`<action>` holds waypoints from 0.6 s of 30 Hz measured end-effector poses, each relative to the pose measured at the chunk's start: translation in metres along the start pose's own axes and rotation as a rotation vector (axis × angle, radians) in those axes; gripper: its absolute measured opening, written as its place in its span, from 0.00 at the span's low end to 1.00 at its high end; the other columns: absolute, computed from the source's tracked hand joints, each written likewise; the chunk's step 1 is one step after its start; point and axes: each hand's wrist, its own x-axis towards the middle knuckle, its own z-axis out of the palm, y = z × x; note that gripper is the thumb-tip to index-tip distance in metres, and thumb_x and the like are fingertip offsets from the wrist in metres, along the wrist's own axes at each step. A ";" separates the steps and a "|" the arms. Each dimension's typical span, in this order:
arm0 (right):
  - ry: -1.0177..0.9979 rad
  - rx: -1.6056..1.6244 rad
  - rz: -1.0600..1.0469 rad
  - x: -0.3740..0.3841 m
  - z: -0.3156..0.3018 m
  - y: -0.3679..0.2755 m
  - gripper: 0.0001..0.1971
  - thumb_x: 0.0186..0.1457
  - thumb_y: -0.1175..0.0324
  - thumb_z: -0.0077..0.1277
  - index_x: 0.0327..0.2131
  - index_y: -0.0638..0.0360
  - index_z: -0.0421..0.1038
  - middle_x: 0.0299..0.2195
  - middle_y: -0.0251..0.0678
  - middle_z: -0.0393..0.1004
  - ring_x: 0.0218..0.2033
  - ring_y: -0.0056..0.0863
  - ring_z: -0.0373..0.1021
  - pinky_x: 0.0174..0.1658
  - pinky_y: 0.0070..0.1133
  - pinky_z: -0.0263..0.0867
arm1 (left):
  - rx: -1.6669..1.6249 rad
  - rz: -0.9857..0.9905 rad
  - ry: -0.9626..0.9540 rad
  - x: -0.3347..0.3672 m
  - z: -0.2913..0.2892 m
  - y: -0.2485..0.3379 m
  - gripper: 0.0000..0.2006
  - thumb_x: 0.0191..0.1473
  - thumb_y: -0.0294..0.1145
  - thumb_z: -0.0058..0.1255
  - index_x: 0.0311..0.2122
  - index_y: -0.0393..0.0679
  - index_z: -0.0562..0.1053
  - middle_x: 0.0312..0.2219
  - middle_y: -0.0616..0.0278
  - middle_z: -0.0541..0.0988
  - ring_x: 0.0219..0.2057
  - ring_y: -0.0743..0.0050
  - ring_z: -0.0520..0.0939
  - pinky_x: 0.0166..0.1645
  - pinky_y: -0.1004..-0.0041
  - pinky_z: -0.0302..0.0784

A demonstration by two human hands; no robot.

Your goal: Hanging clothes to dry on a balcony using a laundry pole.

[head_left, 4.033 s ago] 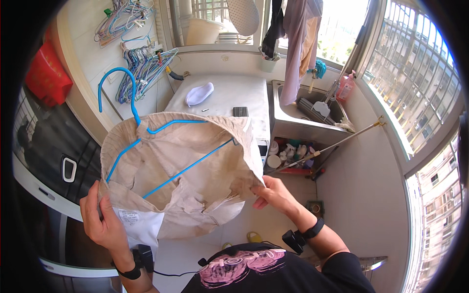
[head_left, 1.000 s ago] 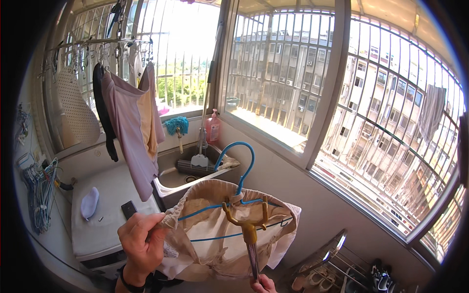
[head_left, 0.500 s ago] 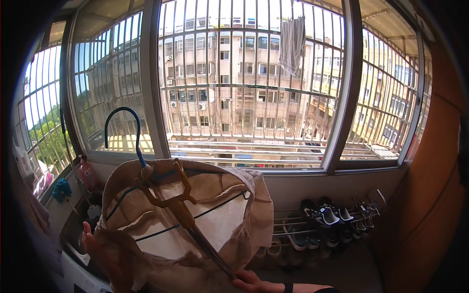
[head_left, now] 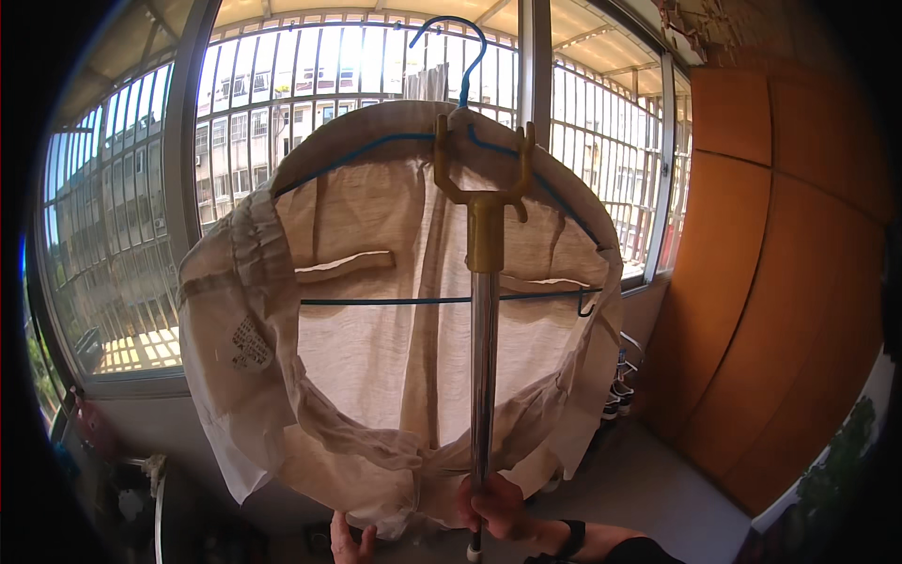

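My right hand (head_left: 493, 505) is wrapped around the metal shaft of a clothes pole (head_left: 483, 367), held upright in front of me. A yellow-brown forked head (head_left: 486, 221) tops the pole, just below the hanger's neck; whether it bears the weight I cannot tell. A beige garment (head_left: 366, 211) with a wide waistband and two pocket-like slits hangs spread on a blue wire hanger (head_left: 395, 301), its hook up against the window. Below the garment's lower edge, my left hand (head_left: 351, 540) shows only some fingers, apart and holding nothing visible; the rest is cut off by the frame.
Barred windows with a metal frame (head_left: 536, 85) stand behind the garment. Outside hangs a grey cloth (head_left: 427, 83). To the right rises an orange-brown wooden cabinet (head_left: 723, 273). Shoes on a rack (head_left: 620, 390) show low at the right, partly hidden by the garment.
The garment, hanger and pole have risen and swung from tilted to nearly upright. My left hand has moved from the garment's left side to below it. The view has turned right.
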 end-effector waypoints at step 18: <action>-0.114 -0.014 -0.133 0.070 0.084 -0.082 0.13 0.59 0.58 0.38 0.41 0.56 0.57 0.22 0.31 0.62 0.18 0.17 0.59 0.21 0.16 0.59 | -0.934 -0.615 -0.415 -0.045 0.015 0.085 0.08 0.49 0.28 0.50 0.35 0.40 0.68 0.21 0.71 0.68 0.20 0.85 0.67 0.23 0.83 0.62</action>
